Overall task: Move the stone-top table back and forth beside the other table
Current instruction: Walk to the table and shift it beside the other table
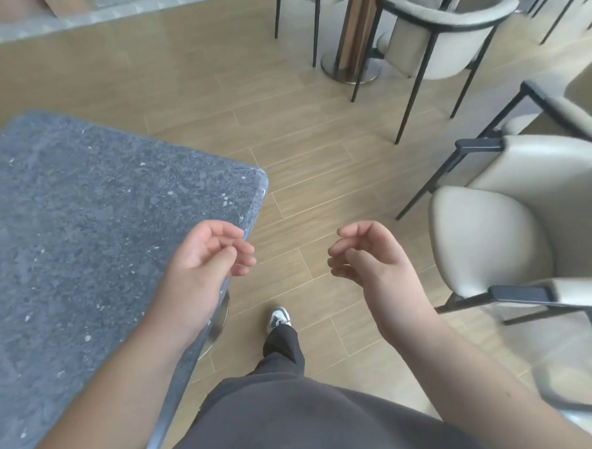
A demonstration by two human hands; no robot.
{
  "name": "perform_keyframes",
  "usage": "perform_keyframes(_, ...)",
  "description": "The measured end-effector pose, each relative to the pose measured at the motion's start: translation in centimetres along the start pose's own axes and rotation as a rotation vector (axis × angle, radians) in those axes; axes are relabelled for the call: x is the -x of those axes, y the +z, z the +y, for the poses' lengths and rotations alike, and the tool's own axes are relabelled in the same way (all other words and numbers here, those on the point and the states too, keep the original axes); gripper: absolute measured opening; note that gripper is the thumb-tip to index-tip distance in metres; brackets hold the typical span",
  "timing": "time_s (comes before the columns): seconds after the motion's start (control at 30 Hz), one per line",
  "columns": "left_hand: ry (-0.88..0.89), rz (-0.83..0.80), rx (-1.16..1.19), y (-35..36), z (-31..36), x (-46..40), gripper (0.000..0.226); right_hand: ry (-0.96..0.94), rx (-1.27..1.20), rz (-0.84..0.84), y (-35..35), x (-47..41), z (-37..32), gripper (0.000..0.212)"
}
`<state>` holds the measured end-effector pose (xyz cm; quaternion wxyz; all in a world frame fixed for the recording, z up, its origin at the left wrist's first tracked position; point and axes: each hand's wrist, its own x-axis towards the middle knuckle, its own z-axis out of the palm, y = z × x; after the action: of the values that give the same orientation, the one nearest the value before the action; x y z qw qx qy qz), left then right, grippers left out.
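The stone-top table (81, 218) fills the left of the view, a grey speckled slab with a rounded corner at the right and a round metal base showing under its near edge. My left hand (207, 260) hovers over that right edge, fingers loosely curled, holding nothing. My right hand (364, 255) floats above the floor to the right of the table, fingers also loosely curled and empty. Neither hand touches the table. A second table shows only as a wooden post on a round metal foot (351, 67) at the back.
Beige armchairs with black metal legs stand at the right (514, 233) and at the back right (449, 31). Wood-plank floor (318, 147) lies between the table and the chairs. My foot in a sneaker (277, 318) steps forward beside the table base.
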<state>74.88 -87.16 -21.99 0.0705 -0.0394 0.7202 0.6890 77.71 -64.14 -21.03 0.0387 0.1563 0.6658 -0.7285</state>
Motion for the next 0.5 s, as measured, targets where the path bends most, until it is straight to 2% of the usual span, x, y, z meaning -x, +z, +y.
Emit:
perform_keyframes(0.2,0.003,0.022,0.001,-1.1,0.4,-8.7,0.031,0.001,0.044,0.025,1.3,-8.0,-2.6,0.033)
perform_keyframes(0.5,-0.001,0.076,0.080,-4.6,3.1,-21.3,0.023,0.001,0.081,0.026,4.9,-20.6,-5.8,0.034)
